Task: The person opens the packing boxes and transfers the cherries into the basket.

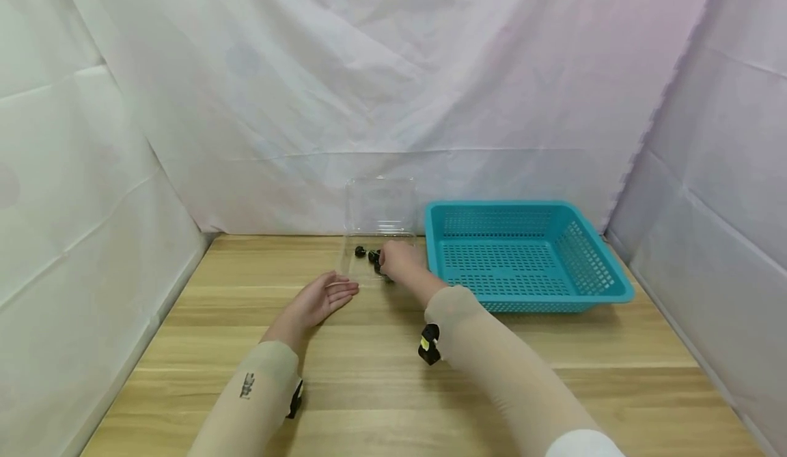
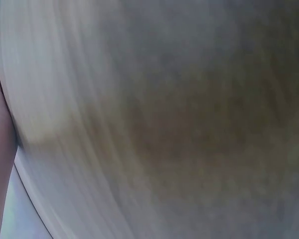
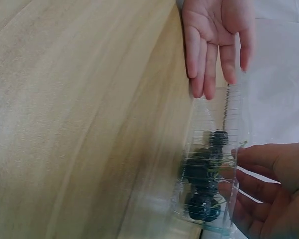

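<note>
Left hand [image 1: 322,298] lies open, palm exposed and fingers loosely extended, beside the near left corner of a clear hinged plastic box [image 1: 381,205]; the right hand [image 1: 402,263] bends its fingers at the dark, glossy round pieces [image 3: 204,206] inside, though whether it grips one cannot be told. The work in hand looks like handling these pieces in the box, whose lid stands raised. The next move probably calls for a sure pinch, or a clean release, without tipping the thin box. Just right, a teal perforated basket [image 1: 553,299] rests on the wooden surface [image 1: 369,389].
</note>
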`<state>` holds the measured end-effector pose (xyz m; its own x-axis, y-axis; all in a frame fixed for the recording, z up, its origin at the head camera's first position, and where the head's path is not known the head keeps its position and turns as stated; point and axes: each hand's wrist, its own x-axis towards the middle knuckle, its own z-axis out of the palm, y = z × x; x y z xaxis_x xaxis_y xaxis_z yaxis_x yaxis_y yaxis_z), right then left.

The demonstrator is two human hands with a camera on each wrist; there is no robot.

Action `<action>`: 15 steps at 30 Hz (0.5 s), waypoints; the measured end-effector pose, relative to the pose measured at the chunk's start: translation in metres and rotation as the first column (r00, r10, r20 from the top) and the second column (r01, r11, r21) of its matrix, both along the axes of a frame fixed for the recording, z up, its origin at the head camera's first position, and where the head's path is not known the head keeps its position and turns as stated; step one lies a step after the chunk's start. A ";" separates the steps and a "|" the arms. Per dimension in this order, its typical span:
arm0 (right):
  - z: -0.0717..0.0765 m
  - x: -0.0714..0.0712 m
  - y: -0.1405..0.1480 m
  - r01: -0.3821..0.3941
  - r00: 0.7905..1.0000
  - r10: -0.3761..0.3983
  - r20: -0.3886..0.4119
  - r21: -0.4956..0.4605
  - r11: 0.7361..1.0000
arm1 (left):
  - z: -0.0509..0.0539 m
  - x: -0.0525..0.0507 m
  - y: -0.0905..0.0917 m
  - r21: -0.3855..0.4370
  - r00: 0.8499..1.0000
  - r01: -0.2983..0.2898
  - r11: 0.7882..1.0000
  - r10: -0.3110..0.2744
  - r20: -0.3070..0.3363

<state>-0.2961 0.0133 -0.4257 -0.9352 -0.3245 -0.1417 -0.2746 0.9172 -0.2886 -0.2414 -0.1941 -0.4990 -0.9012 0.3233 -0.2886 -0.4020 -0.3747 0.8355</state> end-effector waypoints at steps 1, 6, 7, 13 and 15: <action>-0.001 0.000 0.000 -0.001 1.000 0.001 -0.002 0.004 1.000 | 0.000 0.000 0.000 0.003 1.000 0.002 1.000 -0.002 -0.005; -0.001 0.002 0.001 -0.012 1.000 0.012 -0.003 -0.004 1.000 | -0.002 0.001 -0.001 0.024 1.000 -0.003 1.000 0.004 -0.025; 0.000 0.002 0.001 -0.010 1.000 0.010 -0.003 -0.006 1.000 | -0.003 0.000 -0.001 0.031 1.000 -0.011 0.999 0.011 -0.020; 0.002 0.004 0.000 -0.019 1.000 0.020 -0.024 0.042 0.999 | -0.005 0.001 -0.001 0.020 0.999 -0.031 0.999 0.031 -0.035; 0.003 0.006 -0.001 -0.035 0.998 0.038 -0.044 0.079 0.996 | -0.006 0.002 0.000 0.002 0.998 -0.039 0.999 0.040 -0.045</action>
